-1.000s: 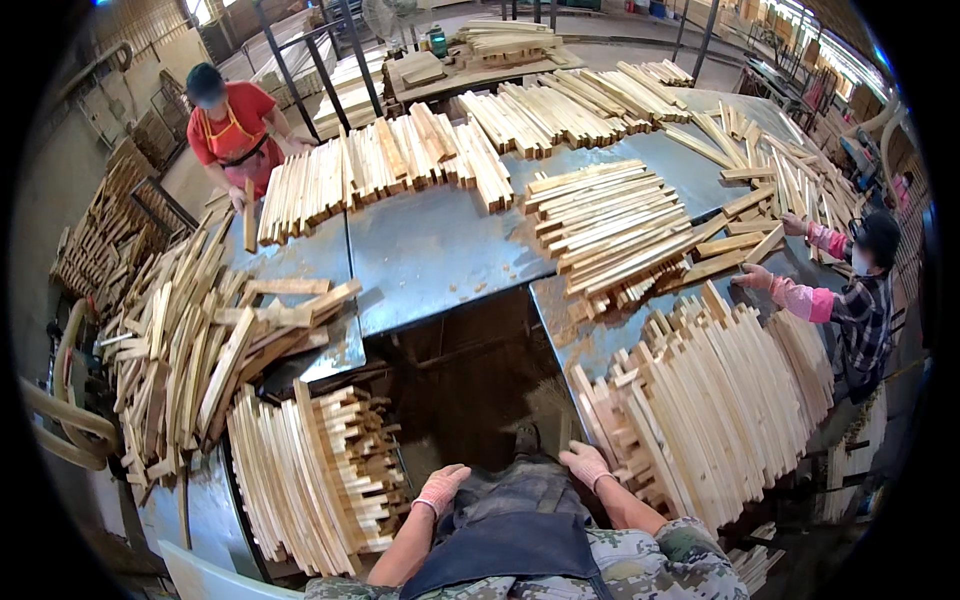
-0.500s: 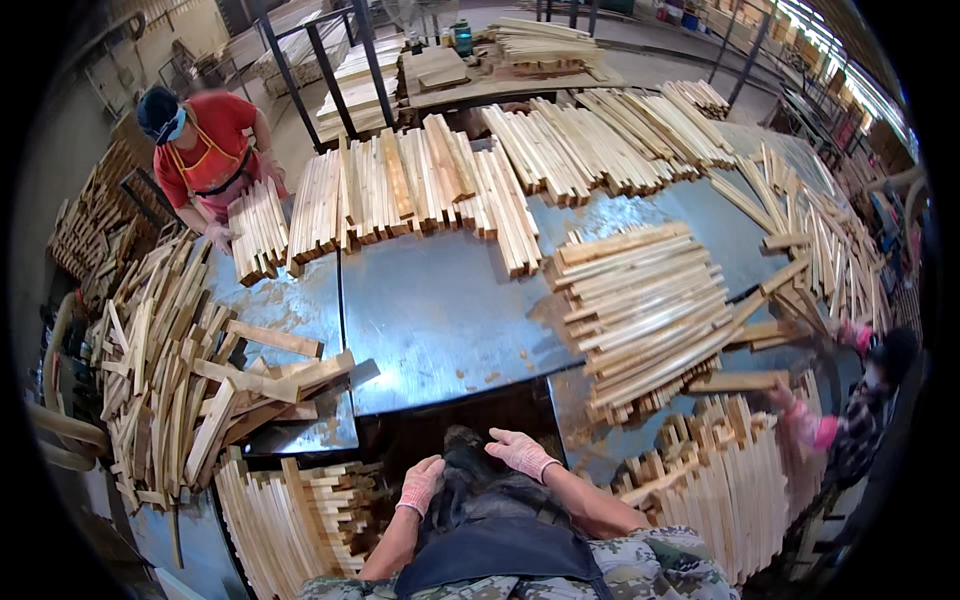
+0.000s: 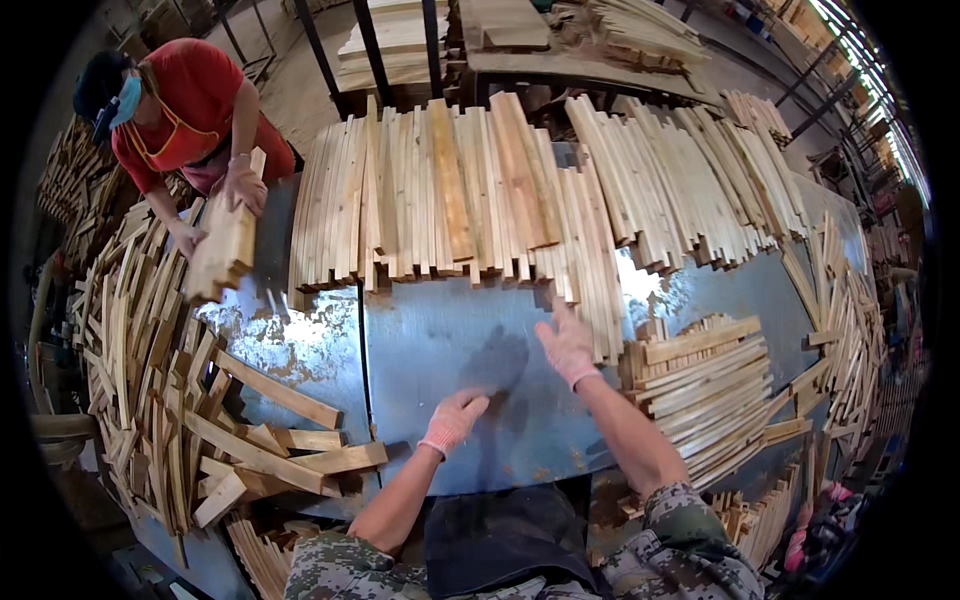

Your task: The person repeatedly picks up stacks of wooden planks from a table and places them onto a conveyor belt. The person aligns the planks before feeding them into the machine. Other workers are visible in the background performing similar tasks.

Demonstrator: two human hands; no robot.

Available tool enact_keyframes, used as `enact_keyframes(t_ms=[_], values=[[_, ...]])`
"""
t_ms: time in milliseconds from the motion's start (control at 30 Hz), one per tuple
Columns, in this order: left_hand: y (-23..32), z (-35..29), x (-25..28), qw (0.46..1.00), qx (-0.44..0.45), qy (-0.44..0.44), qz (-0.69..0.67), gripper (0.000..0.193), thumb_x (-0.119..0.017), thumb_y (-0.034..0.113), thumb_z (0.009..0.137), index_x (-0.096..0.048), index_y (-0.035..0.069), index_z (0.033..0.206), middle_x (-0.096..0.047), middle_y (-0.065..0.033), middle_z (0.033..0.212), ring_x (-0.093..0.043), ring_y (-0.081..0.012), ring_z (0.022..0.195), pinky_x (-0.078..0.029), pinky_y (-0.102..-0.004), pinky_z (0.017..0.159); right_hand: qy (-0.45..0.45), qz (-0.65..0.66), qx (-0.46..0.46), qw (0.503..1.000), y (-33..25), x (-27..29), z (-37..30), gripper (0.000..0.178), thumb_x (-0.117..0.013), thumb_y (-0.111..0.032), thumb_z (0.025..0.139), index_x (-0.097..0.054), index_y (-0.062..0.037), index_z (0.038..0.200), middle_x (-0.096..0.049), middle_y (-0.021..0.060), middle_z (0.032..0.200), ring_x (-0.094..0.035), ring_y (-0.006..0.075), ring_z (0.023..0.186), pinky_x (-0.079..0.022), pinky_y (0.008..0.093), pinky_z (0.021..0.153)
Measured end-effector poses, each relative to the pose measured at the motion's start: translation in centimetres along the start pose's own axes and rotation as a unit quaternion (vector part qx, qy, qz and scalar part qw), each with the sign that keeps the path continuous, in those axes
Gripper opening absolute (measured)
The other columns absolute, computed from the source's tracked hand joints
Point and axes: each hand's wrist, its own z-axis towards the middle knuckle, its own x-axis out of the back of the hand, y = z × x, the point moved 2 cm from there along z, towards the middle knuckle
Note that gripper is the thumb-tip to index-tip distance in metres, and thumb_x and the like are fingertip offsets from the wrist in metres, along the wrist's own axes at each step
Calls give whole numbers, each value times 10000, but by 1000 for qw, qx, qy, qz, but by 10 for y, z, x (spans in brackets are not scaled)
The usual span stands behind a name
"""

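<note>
My right hand (image 3: 567, 345), in a pale pinkish knit glove, reaches forward with fingers stretched and thumb apart. Its fingertips are at the near ends of a row of wooden strips (image 3: 590, 260); whether they touch cannot be told. My left hand (image 3: 455, 420), gloved alike, hovers over the bare metal tabletop (image 3: 430, 350) with its fingers loosely bent and nothing in it. Beyond it, a wide row of pale strips (image 3: 415, 190) lies side by side, with a few browner boards on top.
At the left, a person in red (image 3: 195, 120) holds a bundle of strips (image 3: 222, 245) in both gloved hands. A loose heap of wood pieces (image 3: 150, 370) covers the left side. Stacked strips (image 3: 710, 390) lie at my right, with more scattered strips (image 3: 835, 330) beyond.
Both my hands have moved forward from near my apron to above the table, and my view has shifted forward. The person in red has lifted a bundle of strips off the row's left end.
</note>
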Motion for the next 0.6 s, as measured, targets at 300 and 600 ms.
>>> enact_keyframes(t_ms=[300, 600], values=[[136, 203, 96, 925, -39, 279, 256, 902, -767, 485, 902, -452, -40, 1566, -490, -297, 1579, -408, -431, 1516, -304, -485, 1272, 88, -165, -91, 978, -45, -27, 204, 969, -688, -499, 936, -240, -93, 1693, -431, 280, 1628, -377, 442, 1528, -276, 510, 1287], [139, 270, 81, 870, -38, 361, 335, 875, -857, 429, 814, -521, 3, 1501, -502, -170, 1554, -372, -357, 1521, -250, -498, 1277, 64, -203, -79, 974, -53, -38, 199, 1064, -808, -391, 869, -208, -191, 1725, -499, 196, 1507, -494, 402, 1405, -445, 486, 1163]])
